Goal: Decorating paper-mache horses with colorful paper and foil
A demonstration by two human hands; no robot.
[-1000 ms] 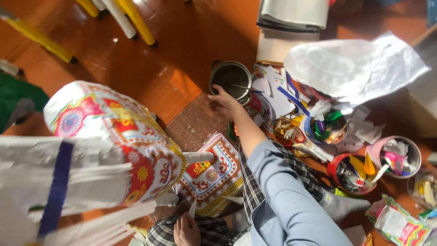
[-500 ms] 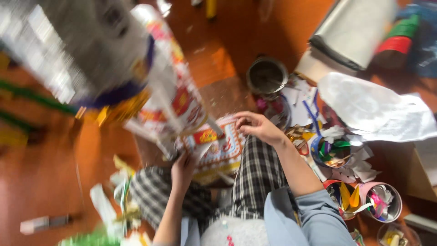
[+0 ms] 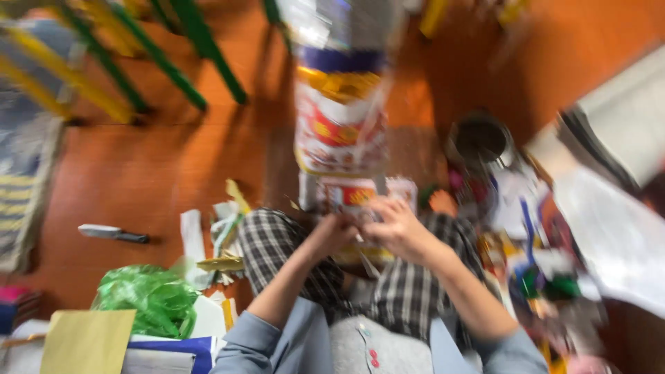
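- Two hands meet over the lap: the left hand and the right hand, both blurred by motion.
- One patterned paper piece, white with red and yellow print, lies just beyond the fingers, touching both hands at its near edge.
- The right hand's fingers curl over that piece; the left hand's fingers bunch beside it. Blur hides whether either is clamped on it, so I cannot tell.
- One tall paper lantern, white with red, yellow and a blue band, hangs just beyond the patterned piece.
- One metal pot stands far right on the orange floor.
- One utility knife lies on the floor, well to the left.
- One crumpled green bag sits near left, beside one tan envelope.
- Paper scraps lie beside the left knee; too blurred to count.
- One white sheet covers the right side.
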